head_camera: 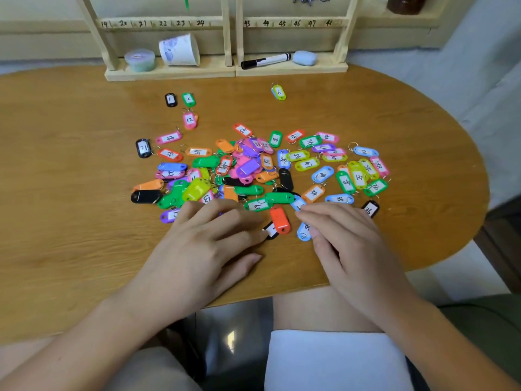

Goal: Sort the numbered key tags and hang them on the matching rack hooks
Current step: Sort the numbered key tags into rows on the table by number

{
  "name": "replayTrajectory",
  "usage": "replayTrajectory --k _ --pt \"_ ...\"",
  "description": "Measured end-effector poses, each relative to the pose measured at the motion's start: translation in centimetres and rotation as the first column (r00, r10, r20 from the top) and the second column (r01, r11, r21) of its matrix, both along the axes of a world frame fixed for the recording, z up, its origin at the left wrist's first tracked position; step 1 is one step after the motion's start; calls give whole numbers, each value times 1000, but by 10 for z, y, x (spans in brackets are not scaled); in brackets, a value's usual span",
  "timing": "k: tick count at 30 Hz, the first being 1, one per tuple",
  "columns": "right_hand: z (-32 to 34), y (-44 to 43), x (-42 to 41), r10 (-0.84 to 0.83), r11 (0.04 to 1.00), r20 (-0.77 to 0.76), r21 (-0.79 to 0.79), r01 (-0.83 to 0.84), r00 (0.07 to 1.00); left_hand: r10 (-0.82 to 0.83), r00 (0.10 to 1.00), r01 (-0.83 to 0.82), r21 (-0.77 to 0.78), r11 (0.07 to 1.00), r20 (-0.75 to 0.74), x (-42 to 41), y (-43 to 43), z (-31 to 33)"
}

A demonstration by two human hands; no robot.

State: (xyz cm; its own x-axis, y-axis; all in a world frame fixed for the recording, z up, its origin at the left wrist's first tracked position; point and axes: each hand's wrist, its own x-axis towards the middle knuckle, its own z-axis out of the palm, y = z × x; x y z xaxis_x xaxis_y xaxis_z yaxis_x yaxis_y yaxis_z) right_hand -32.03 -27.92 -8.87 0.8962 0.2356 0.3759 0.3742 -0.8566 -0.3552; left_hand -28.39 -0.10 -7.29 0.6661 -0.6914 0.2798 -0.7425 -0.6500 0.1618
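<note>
At the near edge of the pile of key tags [248, 165], both hands meet the loose strays. The left hand [197, 249] lies flat on the worktop [70, 193], fingers straight and spread, holding nothing. Its fingertips touch a black tag [271, 230] that is tucked partly under a red tag [279, 220]. The red tag lies between the hands, its long axis running from the person toward the pile. The right hand [352, 244] arches over a light blue tag [303, 232], thumb just beside it; whether the pinch has closed cannot be told. Beyond the pile stands the rack [169, 24], well apart from both hands.
</note>
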Motion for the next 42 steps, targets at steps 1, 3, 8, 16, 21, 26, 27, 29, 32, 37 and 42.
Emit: replayTrajectory --k 1,3,8,16,21,26,27,29,32,37,42 --pt "0 0 1 -16 1000 8 1 16 1000 -9 1000 8 -16 1000 -4 0 1 0" --pt "0 -1 3 -40 999 34 -8 41 999 -19 1000 19 -28 999 0 1 2 1" --pt "1 -3 8 -101 995 55 -21 102 993 -31 999 32 -83 996 19 2 10 2" --pt "12 25 7 169 983 -19 -67 -170 985 113 990 -128 -218 968 -80 4 2 2" --pt "10 26 8 148 981 -23 -125 -150 989 156 972 -196 -244 950 -174 1 -8 4" --pt "11 19 11 102 988 -28 -118 -104 994 138 933 -233 -266 935 -332 4 -4 11" --pt "11 19 12 94 988 -7 -124 -95 996 141 929 -237 -258 937 -344 5 -4 13" --pt "9 19 15 66 993 34 -97 -62 997 150 928 -236 -228 945 -340 7 -3 15" --pt "7 20 21 -9 999 1 53 9 1000 126 905 -236 -233 944 -407 10 -3 18" --pt "10 16 28 -141 978 5 157 139 990 93 854 -245 -238 940 -512 17 -2 21" --pt "10 5 26 -142 970 -55 193 150 988 68 844 -230 -244 942 -532 18 -1 22"
